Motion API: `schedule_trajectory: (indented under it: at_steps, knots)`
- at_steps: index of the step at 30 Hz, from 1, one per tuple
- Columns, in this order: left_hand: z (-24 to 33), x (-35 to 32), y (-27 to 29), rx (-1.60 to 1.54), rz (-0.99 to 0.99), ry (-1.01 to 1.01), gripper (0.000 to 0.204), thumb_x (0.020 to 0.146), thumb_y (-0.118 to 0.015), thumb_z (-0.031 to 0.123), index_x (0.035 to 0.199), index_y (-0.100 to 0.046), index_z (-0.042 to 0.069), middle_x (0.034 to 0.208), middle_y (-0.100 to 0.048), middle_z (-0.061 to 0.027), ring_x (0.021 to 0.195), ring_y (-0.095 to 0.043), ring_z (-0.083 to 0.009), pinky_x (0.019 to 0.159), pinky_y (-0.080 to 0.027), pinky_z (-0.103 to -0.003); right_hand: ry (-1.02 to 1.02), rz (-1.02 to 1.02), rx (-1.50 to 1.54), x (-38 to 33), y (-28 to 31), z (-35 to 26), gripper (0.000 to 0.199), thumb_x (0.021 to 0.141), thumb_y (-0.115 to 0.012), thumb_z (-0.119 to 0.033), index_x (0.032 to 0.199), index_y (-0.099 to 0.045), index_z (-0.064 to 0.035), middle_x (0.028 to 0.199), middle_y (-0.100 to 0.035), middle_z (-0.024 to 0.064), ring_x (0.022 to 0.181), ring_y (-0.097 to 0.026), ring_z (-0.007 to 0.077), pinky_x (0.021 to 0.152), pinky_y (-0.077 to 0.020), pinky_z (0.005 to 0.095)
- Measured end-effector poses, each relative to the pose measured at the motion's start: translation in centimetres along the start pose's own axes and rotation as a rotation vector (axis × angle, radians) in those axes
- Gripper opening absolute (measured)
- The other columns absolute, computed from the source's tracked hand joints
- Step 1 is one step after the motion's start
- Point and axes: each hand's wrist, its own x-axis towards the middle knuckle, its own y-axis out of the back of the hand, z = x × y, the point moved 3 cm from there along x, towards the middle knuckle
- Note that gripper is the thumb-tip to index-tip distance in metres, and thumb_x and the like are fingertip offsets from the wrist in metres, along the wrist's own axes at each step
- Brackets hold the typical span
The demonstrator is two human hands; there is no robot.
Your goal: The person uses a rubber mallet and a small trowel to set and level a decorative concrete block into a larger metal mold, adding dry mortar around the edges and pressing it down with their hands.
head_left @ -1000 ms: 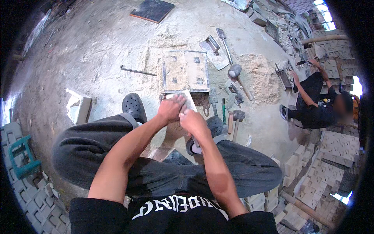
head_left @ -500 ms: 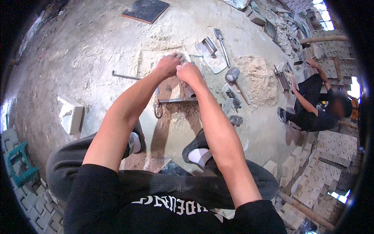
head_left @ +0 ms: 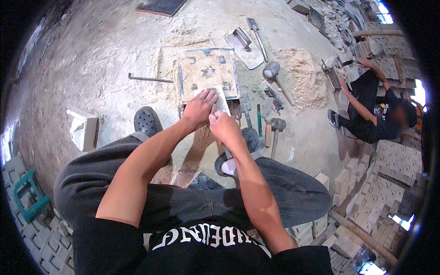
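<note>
Just in front of my knees lies a square mould frame [head_left: 208, 73], its sandy surface marked with several dark, star-like and angular shapes. Across its near edge rests a flat, pale-bladed tool [head_left: 219, 98]. My right hand [head_left: 224, 128] is closed round the near end of this tool, which is mostly hidden in the fist. Fingers outstretched, my left hand [head_left: 200, 109] lies over the blade, beside the right one.
To the right lie a trowel [head_left: 245, 48], a narrow spatula [head_left: 257, 39], a mallet [head_left: 271, 71], a hammer [head_left: 277, 124] and a sand heap [head_left: 300, 87]. A metal rod [head_left: 149, 79] and a pale block [head_left: 83, 128] are left. Another person [head_left: 371, 101] sits far right.
Both hands have come back toward me from the frame's far edge, uncovering its patterned surface. My knees have spread apart, and the tools by my right foot now show.
</note>
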Motion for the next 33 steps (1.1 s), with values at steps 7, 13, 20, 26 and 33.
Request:
schedule_trajectory:
  at_steps: [7,13,20,26,33]
  knots:
    - [4.4,-3.7,-0.5,0.014,-0.061,-0.093,0.043,0.097,-0.052,0.031,0.132,-0.06,0.007,0.14,-0.058,-0.0118,0.132,-0.053,-0.0289,0.108,-0.044,-0.039,-0.096,-0.064,0.067,-6.6,0.3,1.6,0.038,0.099,-0.052,-0.036,0.103,-0.067,-0.0017,0.101,-0.069,0.0295,0.097,-0.065,0.0487,0.087,-0.0513,0.0545]
    - [2.1,1.9,1.3,0.014,0.166,-0.129,0.04,0.095,-0.055,0.029,0.127,-0.063,0.007,0.14,-0.058,-0.0118,0.13,-0.054,-0.0287,0.108,-0.044,-0.037,-0.01,0.116,0.049,-2.4,3.1,0.3,0.04,0.098,-0.053,-0.039,0.111,-0.068,-0.0037,0.104,-0.068,0.029,0.099,-0.065,0.0454,0.088,-0.0513,0.0517]
    - [-5.3,16.7,4.9,0.114,-0.069,-0.104,0.047,0.088,-0.06,0.024,0.133,-0.057,0.01,0.142,-0.055,-0.0061,0.132,-0.051,-0.0264,0.098,-0.052,-0.038,0.045,0.063,-0.029,15.3,8.3,-3.0,0.04,0.095,-0.05,-0.032,0.111,-0.068,0.0004,0.107,-0.068,0.0286,0.104,-0.066,0.0441,0.092,-0.0528,0.0495]
    - [-2.6,13.8,0.4,-0.071,-0.04,-0.04,0.053,0.092,-0.054,0.021,0.141,-0.049,0.0,0.149,-0.047,-0.0189,0.139,-0.043,-0.0346,0.118,-0.032,-0.038,-0.036,-0.076,-0.028,12.4,7.6,-0.2,0.039,0.098,-0.047,-0.03,0.098,-0.069,0.002,0.077,-0.07,0.0211,0.053,-0.068,0.0299,0.062,-0.0565,0.0423]
    - [3.9,3.7,-3.8,-0.068,0.1,-0.105,0.048,0.093,-0.054,0.026,0.133,-0.056,0.001,0.143,-0.052,-0.0175,0.137,-0.045,-0.0326,0.117,-0.034,-0.042,-0.023,0.047,0.019,0.4,2.5,5.6,0.042,0.098,-0.053,-0.036,0.119,-0.066,-0.0025,0.09,-0.071,0.0244,0.056,-0.067,0.035,0.07,-0.0561,0.0451]
